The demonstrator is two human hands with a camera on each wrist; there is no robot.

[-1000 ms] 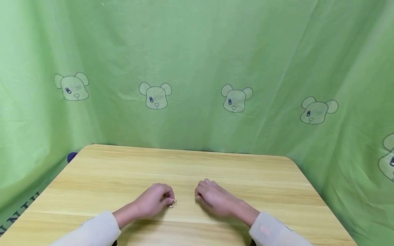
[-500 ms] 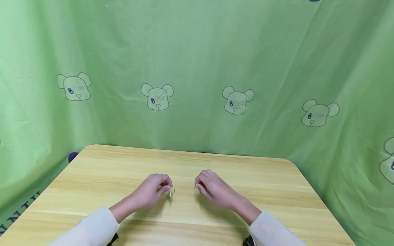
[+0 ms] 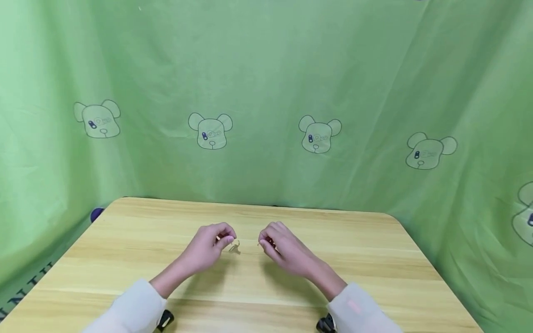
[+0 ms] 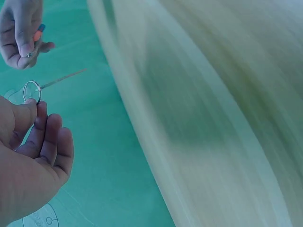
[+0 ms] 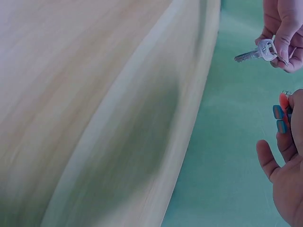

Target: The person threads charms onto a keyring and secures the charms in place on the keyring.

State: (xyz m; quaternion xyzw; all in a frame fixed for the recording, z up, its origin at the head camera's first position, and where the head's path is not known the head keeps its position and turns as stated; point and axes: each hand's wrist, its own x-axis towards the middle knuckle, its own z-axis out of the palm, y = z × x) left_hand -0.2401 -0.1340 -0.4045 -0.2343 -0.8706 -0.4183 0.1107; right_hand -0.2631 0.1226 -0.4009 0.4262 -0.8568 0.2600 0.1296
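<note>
Pinching a key [image 5: 256, 52] by its ring above the worktop [image 3: 374, 259], the left hand [image 3: 208, 247] points its blade toward the right hand [image 3: 283, 247], whose fingers clamp a small orange-and-blue piece [image 5: 281, 116] just beside it.

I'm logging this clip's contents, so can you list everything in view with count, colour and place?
key: one, silver, on a ring, pinched in the left hand above the table
small charm: one, orange and blue, pinched in the right hand
table: one, light wood, under both hands
curtain: one, green with printed bear heads, behind and beside the table
purple object: one, past the table's far left corner, too small to identify
left hand: one, centre of the table
right hand: one, beside the left, apart from it
sleeves: two, pale
</note>
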